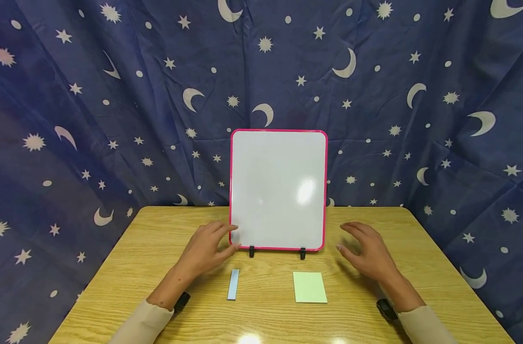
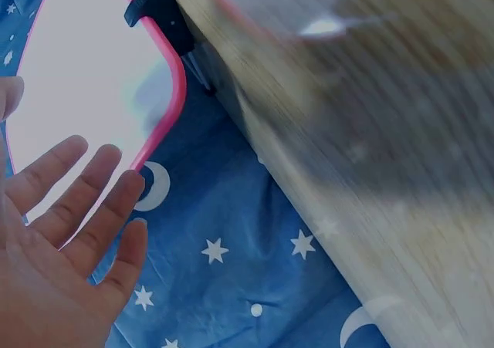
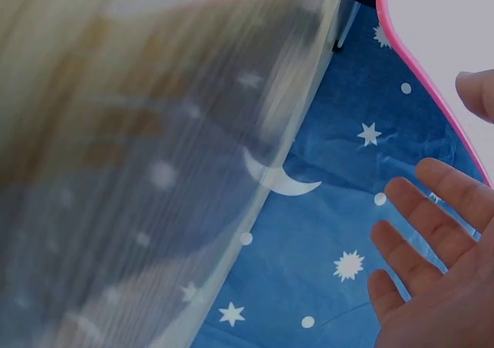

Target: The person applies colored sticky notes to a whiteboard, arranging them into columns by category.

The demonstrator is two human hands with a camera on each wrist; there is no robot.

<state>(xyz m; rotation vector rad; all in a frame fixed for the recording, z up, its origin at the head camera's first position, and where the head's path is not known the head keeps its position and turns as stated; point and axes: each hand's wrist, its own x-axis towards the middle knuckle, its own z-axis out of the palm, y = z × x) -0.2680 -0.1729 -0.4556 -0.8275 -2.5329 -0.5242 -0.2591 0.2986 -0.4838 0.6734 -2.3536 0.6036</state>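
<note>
Fingers (image 1: 224, 228) on both hands are released, loosely spread and slightly bent, gripping nothing. Thumb and index finger stand apart on each hand, so the hands seem poised in the air rather than bearing weight on anything.

Nearest are the cream cloth sleeves (image 1: 143, 322) and the small black devices (image 1: 181, 302) at the wrists, presumably worn there to look along each palm. Just ahead, on the pale yellow wood-grained table (image 1: 266, 320), a narrow pale blue strip (image 1: 233, 284), probably paper, lies flat on the left. A pale green square (image 1: 310, 287), likewise papery, lies flat on the right. They are well apart, one toward each hand, which appears to keep either within easy reach of its own side.

A little farther out hover the left hand (image 1: 207, 251) and the right hand (image 1: 366, 251). Between them, a glossy white rectangular board with rounded corners and a bright pink rim (image 1: 278, 186) stands on two small black supports (image 1: 251, 252). The left fingertips overlap its lower left corner in the head view; whether they touch, I cannot tell. The right hand is apart from its edge. In the left wrist view a support hooks over the rim's front, which probably stops the bottom from sliding.

Behind everything hangs a dark blue cloth curtain with white moons and stars (image 1: 287, 57), likely serving as a backdrop.
</note>
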